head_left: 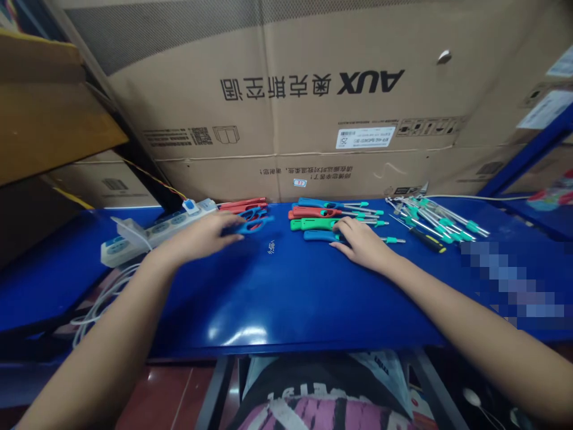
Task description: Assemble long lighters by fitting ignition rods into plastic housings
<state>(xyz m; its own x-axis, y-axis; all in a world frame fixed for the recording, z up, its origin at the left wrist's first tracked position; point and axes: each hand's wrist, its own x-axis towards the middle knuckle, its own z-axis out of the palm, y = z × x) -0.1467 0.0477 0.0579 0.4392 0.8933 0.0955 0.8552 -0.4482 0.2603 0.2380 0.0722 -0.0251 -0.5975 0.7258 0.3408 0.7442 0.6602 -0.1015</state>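
Note:
My left hand (pixel 208 233) is closed round a blue lighter handle (pixel 257 225) at the left pile, which also holds red handles (pixel 244 205). My right hand (pixel 360 242) rests over the front of a row of lighters with metal tubes. Its fingertips touch the row near a green lighter (pixel 313 224) and a blue lighter (pixel 317 236); whether they grip either is unclear. Behind these lie a red lighter (pixel 313 212) and another blue lighter (pixel 317 203). Small metal pieces (pixel 271 246) lie between my hands.
A large cardboard box (pixel 286 119) stands along the back of the blue table (pixel 250 298). Metal tubes with green ends (pixel 443 221) and a screwdriver (pixel 427 240) lie to the right. A white power strip (pixel 165 230) with cables sits at the left.

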